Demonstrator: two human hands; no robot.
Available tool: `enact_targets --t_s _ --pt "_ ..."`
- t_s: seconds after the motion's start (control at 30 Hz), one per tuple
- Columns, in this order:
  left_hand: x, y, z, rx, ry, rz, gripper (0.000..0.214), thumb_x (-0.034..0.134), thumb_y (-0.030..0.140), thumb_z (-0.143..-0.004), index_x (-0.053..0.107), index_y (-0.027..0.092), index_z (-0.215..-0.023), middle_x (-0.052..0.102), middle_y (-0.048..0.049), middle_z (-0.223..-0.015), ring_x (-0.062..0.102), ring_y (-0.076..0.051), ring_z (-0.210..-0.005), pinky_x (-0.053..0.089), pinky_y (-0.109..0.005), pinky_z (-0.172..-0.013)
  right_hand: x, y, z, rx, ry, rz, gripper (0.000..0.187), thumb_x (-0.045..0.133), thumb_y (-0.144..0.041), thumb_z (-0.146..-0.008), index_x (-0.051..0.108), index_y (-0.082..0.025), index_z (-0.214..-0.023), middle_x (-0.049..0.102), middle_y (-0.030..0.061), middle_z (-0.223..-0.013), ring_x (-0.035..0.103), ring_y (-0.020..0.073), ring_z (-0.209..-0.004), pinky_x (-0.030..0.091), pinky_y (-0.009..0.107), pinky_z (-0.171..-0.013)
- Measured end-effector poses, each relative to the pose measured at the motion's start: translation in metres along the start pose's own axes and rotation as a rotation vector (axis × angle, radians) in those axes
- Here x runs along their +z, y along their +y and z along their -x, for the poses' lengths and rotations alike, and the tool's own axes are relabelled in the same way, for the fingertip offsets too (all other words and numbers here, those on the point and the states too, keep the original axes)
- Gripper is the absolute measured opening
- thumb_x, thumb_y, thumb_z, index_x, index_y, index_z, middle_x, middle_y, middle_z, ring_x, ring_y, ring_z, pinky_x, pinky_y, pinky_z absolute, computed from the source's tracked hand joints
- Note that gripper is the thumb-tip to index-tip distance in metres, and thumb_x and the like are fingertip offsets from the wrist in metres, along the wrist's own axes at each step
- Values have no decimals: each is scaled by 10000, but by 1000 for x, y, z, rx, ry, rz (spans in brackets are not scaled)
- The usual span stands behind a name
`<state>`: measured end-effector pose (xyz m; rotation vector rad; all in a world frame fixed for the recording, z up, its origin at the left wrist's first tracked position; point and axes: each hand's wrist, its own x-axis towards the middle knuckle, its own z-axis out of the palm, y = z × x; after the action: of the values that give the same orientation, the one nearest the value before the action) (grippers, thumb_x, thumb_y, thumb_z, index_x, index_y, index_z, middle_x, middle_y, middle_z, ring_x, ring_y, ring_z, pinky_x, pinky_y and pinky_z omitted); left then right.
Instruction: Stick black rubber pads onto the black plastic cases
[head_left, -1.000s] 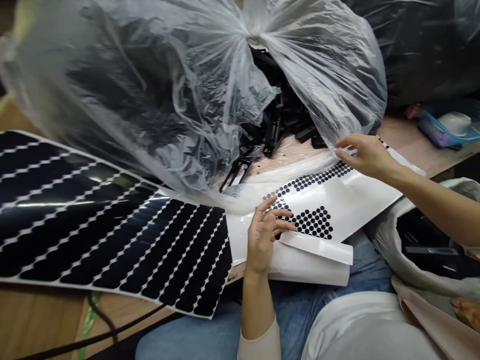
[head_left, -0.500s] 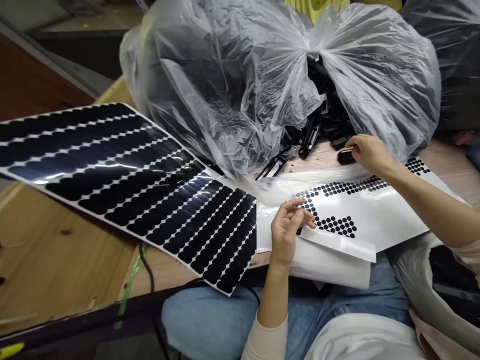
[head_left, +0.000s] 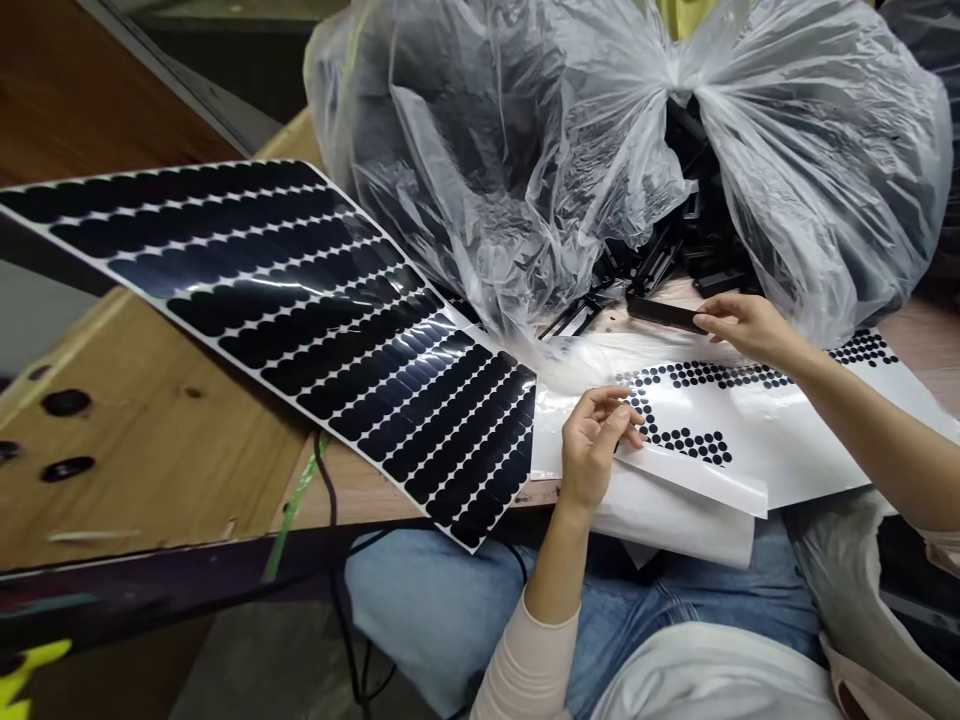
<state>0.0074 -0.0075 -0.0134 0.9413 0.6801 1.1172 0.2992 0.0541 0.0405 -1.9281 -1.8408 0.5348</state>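
Note:
My right hand (head_left: 742, 325) pinches one end of a slim black plastic part (head_left: 665, 314) and holds it above the table, pointing left. Fingers of my left hand (head_left: 598, 440) are curled together over the edge of a white sticker sheet (head_left: 795, 430) with small round black stickers (head_left: 690, 445). A tiny dark spot shows at the left fingertips, too small to name. More black plastic parts (head_left: 656, 258) lie loose in a pile at the mouth of a clear plastic bag (head_left: 480, 180).
At left, a large sheet of black rounded stickers (head_left: 300, 345) on white backing juts past the table edge. Another bag half (head_left: 832, 170) bulges at the right. A black cable (head_left: 330, 500) hangs beside green tape (head_left: 296, 505). An open bag (head_left: 847, 550) sits by my right side.
The black part in my right hand has turned from end-on to lengthwise, pointing left. My left hand keeps its curled pose. The whole view has shifted, with things appearing further right.

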Motion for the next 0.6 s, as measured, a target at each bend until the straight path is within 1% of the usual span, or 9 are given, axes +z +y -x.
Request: enact_targets --t_s 0.07,0.13,0.2,0.27,0.33,0.4,0.5,0.57,0.6 --pt "0 -1 0 -9 -6 9 370 805 495 -953 726 183 -1137 745 -12 -856 695 -115 -606 631 -286 -692 3 -18 12 105 -46 -447 357 711 -583 -995 751 -228 -996 795 86 -1046 790 254 -941 699 413 -827" --pt "0 -1 0 -19 2 26 394 784 532 -963 722 183 -1136 745 -19 -892 708 -116 -627 630 -281 -699 4 -38 25 218 -124 -847 414 864 -620 -869 744 -229 -929 792 66 -954 790 232 -882 708 378 -793" --pt "-1 -1 1 -19 31 51 439 733 590 -986 717 193 -1174 750 -31 -970 731 -124 -671 629 -276 -702 3 -57 38 285 -233 -1041 434 959 -583 -781 756 -218 -900 799 59 -916 789 203 -825 703 316 -742" --pt "-1 -1 3 -10 47 70 516 675 659 -1003 707 215 -1263 751 -51 -1087 758 -146 -743 641 -294 -722 4 -73 50 326 -334 -1153 434 993 -545 -754 778 -204 -913 817 61 -948 794 180 -818 695 263 -720" --pt "-1 -1 3 11 27 76 597 664 723 -986 700 231 -1323 747 -75 -1185 776 -179 -832 653 -317 -750 9 -87 63 377 -437 -1219 430 1000 -529 -757 792 -201 -941 832 59 -998 806 164 -839 689 232 -736" --pt "-1 -2 4 32 13 64 635 688 755 -958 719 221 -1300 755 -98 -1224 782 -218 -934 656 -329 -795 19 -97 77 430 -551 -1230 419 981 -544 -783 786 -204 -932 840 56 -1011 817 160 -856 687 230 -761" --pt "1 -3 3 -6 53 28 567 694 718 -974 762 186 -1160 796 -109 -1134 779 -260 -1016 650 -339 -841 32 -103 96 409 -694 -1107 452 908 -622 -837 776 -199 -928 846 74 -1000 839 217 -917 696 307 -802" --pt "2 -2 2 -54 79 15 506 697 670 -993 763 180 -1097 810 -99 -1047 787 -268 -990 655 -349 -828 35 -98 101 281 -628 -882 459 839 -649 -887 791 -202 -979 846 84 -998 837 259 -924 685 361 -792" --pt "3 -2 2 -74 86 17 485 706 654 -993 755 181 -1085 811 -92 -1009 792 -266 -960 658 -350 -805 34 -92 100 206 -535 -717 432 794 -634 -926 800 -210 -1009 845 81 -984 830 267 -891 667 372 -763"
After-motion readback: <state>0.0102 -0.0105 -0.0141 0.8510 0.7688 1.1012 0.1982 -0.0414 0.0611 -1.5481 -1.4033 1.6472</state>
